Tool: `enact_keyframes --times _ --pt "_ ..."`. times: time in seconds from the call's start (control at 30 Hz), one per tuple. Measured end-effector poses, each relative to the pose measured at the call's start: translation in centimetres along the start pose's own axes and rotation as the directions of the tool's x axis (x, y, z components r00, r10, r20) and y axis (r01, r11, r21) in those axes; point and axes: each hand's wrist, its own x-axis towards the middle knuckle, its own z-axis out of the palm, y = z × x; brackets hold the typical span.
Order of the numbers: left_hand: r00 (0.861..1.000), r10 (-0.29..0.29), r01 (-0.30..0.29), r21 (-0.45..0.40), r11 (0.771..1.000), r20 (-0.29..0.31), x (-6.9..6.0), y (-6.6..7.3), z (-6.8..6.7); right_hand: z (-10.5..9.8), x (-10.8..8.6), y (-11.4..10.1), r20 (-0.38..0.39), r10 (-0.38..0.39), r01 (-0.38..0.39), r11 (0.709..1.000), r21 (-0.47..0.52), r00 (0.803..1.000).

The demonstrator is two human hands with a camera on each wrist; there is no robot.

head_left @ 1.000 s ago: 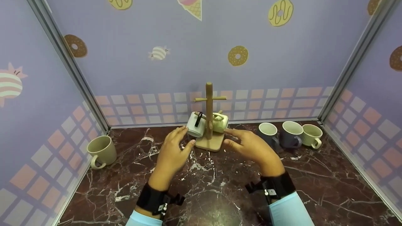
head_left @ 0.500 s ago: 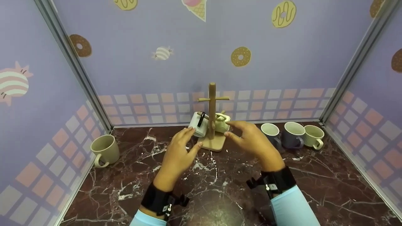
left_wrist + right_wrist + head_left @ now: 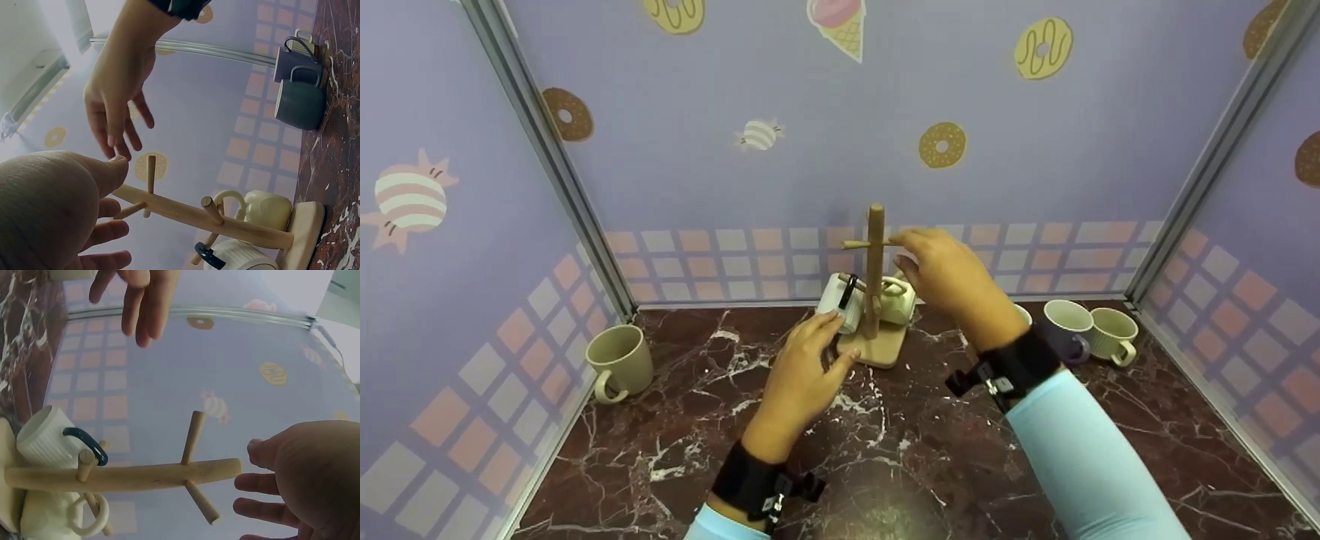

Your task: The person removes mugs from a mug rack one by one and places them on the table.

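A wooden mug tree (image 3: 875,266) stands near the back wall. A white ribbed mug with a black handle (image 3: 45,439) hangs on a lower peg at the left. At the right hangs a cream mug (image 3: 898,306), its handle over another lower peg. My left hand (image 3: 804,367) is in front of the ribbed mug, fingers extended and holding nothing. My right hand (image 3: 949,274) is raised beside the upper right peg, whose tip its fingers overlap in the head view. The right wrist view shows the right hand's fingers apart from the post, with nothing in them.
A beige mug (image 3: 621,361) stands by the left wall. At the right are a dark purple mug (image 3: 1066,330), a pale green ribbed mug (image 3: 1112,335) and a dark green mug (image 3: 304,104), mostly hidden behind my right arm in the head view. Patterned walls enclose the marbled tabletop (image 3: 885,472).
My right hand has risen from beside the cream mug to the upper peg's height. My left hand has drawn slightly away from the ribbed mug. Both mugs still hang on the tree.
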Motion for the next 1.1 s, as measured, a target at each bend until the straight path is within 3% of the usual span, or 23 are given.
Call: enact_keyframes --times 0.2,0.33,0.5,0.7,0.93,1.1 --pt "1.000 0.013 -0.013 -0.016 1.000 0.001 0.3 0.3 0.8 -0.8 2.7 0.1 0.083 0.039 -0.031 0.995 -0.096 0.996" --pt "1.000 0.020 -0.020 -0.029 0.999 -0.002 0.4 0.4 0.9 -0.4 5.1 0.8 0.094 0.039 -0.032 0.997 -0.075 0.995" --pt "1.000 0.021 -0.021 -0.023 1.000 0.006 0.3 0.5 1.1 0.2 7.1 1.9 0.099 0.044 -0.045 0.999 0.017 0.994" --pt "0.999 0.026 -0.026 -0.015 1.000 0.022 0.0 0.7 1.7 0.3 8.1 2.7 0.081 0.048 -0.058 0.990 0.132 0.996" --pt "0.999 0.018 -0.019 0.015 1.000 0.052 -0.3 1.0 2.1 0.7 8.3 2.9 0.114 0.085 -0.115 0.948 0.296 0.990" --pt "0.998 0.029 -0.031 0.026 0.999 0.059 -0.3 1.1 2.1 1.3 8.3 3.0 0.092 0.095 -0.122 0.919 0.376 0.991"
